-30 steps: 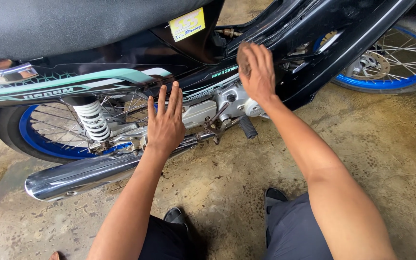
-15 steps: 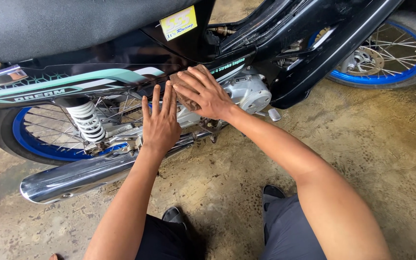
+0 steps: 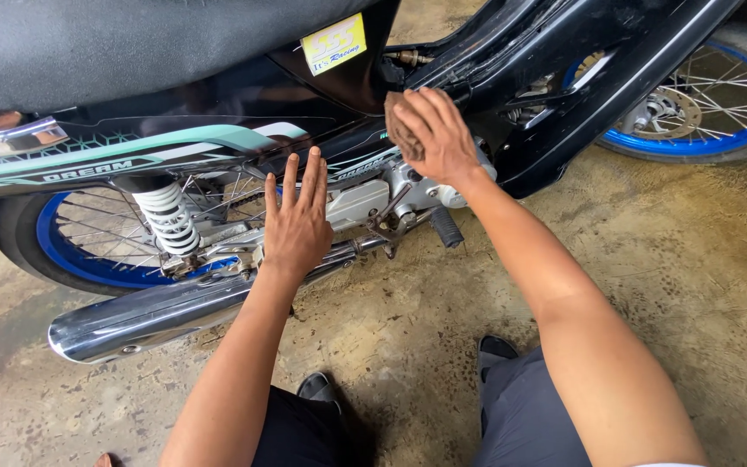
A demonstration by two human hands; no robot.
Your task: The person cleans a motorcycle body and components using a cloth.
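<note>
My right hand [image 3: 436,138] presses a small brown rag [image 3: 401,130] flat against the black side panel [image 3: 512,52] of the motorcycle, at about one o'clock in the view. The fingers lie over the rag, loosely spread, and the rag's edge shows at the nine o'clock side of the hand, between palm and bodywork.

My left hand [image 3: 297,220] is flat and wide, all fingers extended and pointing to twelve o'clock. It holds nothing. It rests near the centre of the view, over the silver engine casing [image 3: 358,201], just above the chrome exhaust pipe [image 3: 157,313]; whether the palm bears on metal I cannot tell.

The exhaust runs out toward eight o'clock. At nine o'clock stands the rear wheel with its blue rim [image 3: 62,259], with a white coil shock absorber [image 3: 166,216] in front of it. The front wheel [image 3: 702,112], also blue-rimmed, sits at two o'clock. A black footpeg [image 3: 445,227] projects at six o'clock from my right hand. The dark seat [image 3: 131,43] fills the eleven o'clock corner, a yellow sticker [image 3: 334,41] beside it. The floor [image 3: 650,277] is stained concrete.
</note>
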